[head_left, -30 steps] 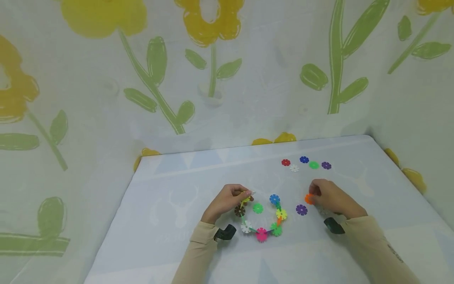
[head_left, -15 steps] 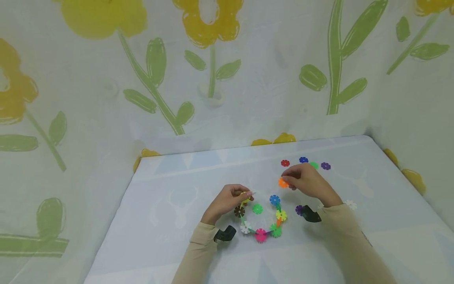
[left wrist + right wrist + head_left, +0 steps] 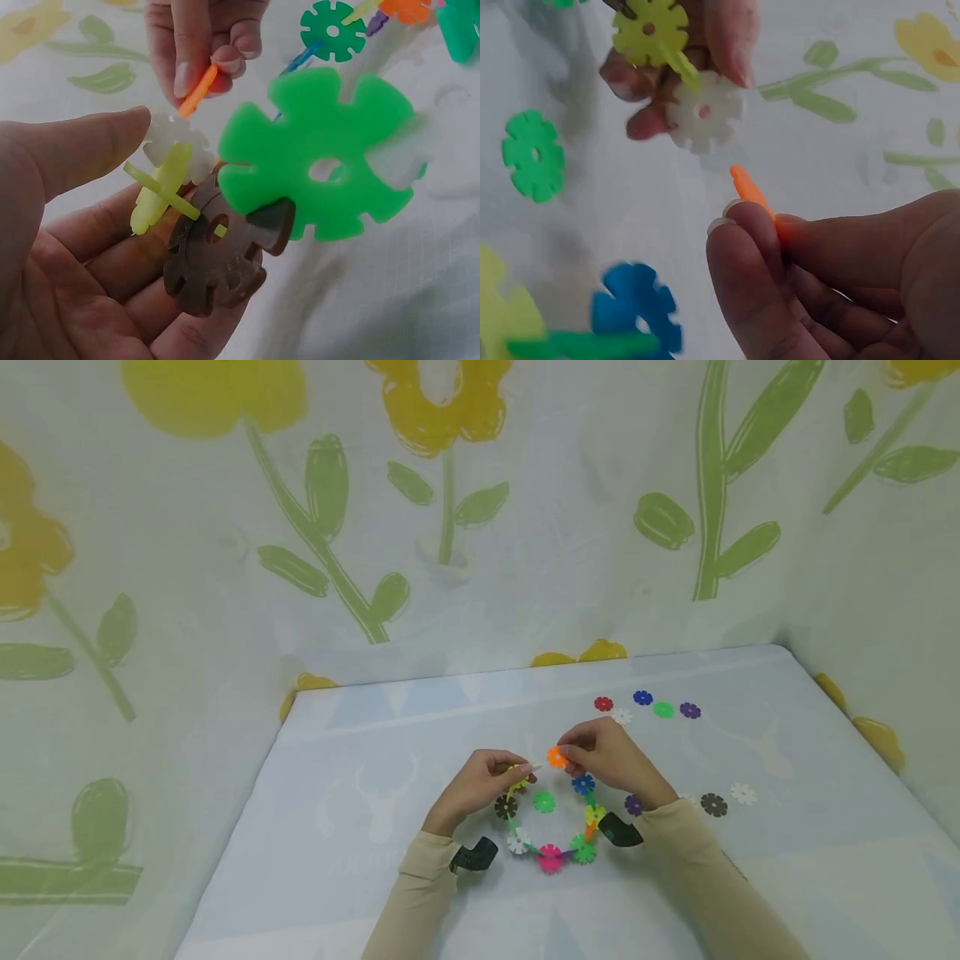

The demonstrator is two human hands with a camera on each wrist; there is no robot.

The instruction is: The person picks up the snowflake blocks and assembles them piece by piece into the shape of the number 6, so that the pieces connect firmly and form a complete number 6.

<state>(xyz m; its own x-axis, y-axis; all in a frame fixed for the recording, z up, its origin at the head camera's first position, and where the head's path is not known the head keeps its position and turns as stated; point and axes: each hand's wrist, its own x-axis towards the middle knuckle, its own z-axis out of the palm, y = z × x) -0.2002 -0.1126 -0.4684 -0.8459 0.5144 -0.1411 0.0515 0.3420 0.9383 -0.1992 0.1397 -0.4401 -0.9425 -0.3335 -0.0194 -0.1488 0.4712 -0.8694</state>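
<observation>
Colourful notched plastic discs, slotted into one another, form a curved chain on the table, with a pink disc at its near side. My left hand holds one end of the chain, thumb and fingers around a white disc joined to yellow discs. A brown disc and a green disc follow along the chain. My right hand pinches a loose orange disc, edge-on in the right wrist view and apart from the white one. Below that hand lies the chain's other end, a blue disc.
A loose green disc lies inside the curve. Right of the chain are a purple disc, a dark brown disc and a white disc. Farther back lie several more, including a red disc.
My right hand has lifted the orange disc from the right side and carried it left, close to my left hand. The left hand and the chain have stayed nearly still.
</observation>
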